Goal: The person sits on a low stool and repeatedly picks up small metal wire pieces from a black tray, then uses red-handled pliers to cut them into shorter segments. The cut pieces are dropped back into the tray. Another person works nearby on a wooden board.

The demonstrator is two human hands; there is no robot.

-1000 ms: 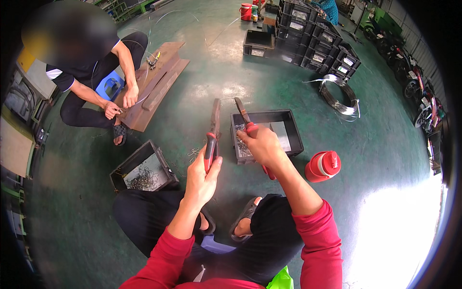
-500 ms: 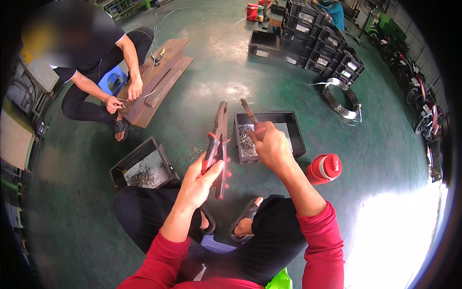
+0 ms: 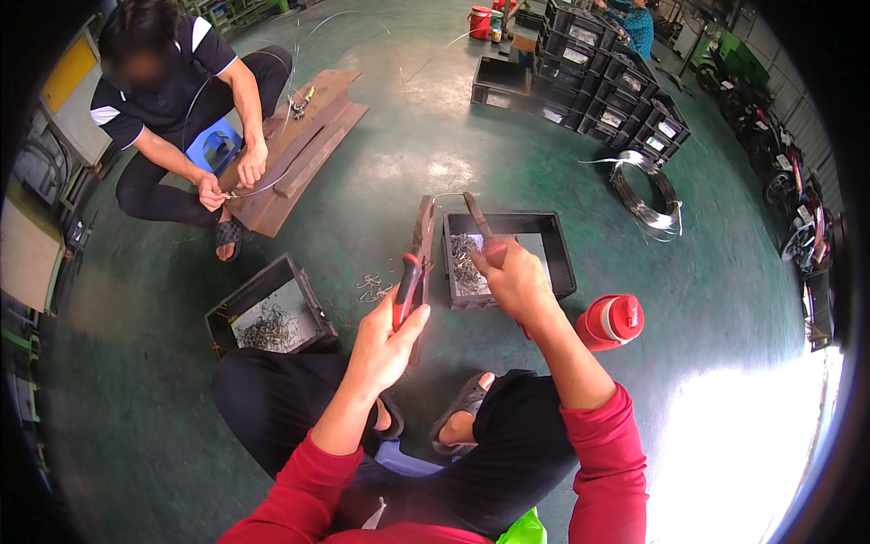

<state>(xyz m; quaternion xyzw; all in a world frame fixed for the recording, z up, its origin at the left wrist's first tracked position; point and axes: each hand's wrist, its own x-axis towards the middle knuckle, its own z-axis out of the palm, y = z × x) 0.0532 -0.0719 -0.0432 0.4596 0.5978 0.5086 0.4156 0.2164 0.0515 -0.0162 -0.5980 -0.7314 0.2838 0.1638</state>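
My left hand (image 3: 381, 349) is closed round the red-and-black handles of a pair of pliers (image 3: 423, 231), whose jaws point away from me. In my right hand (image 3: 521, 286) is a second pair of pliers (image 3: 475, 213) with reddish handles, tilted toward the left. A short thin bent wire (image 3: 448, 194) spans the tips of the two tools. Beneath my right hand stands a black crate (image 3: 564, 258) with many small bent wire pieces (image 3: 467, 263) in its left part. Loose wire hooks (image 3: 373, 288) lie on the floor left of the left pliers.
Another black crate (image 3: 313, 295) with wire pieces sits by my left knee. A red jug (image 3: 609, 322) stands right of my right forearm. Farther off are a wire coil (image 3: 645, 190), stacked black crates (image 3: 589, 68), and a co-worker (image 3: 168, 100) handling wire beside a rusty steel beam (image 3: 313, 150).
Both pliers have shifted slightly right, with the wire still across their tips. The left pliers have turned, and their handles look closer together. The co-worker's head has moved right.
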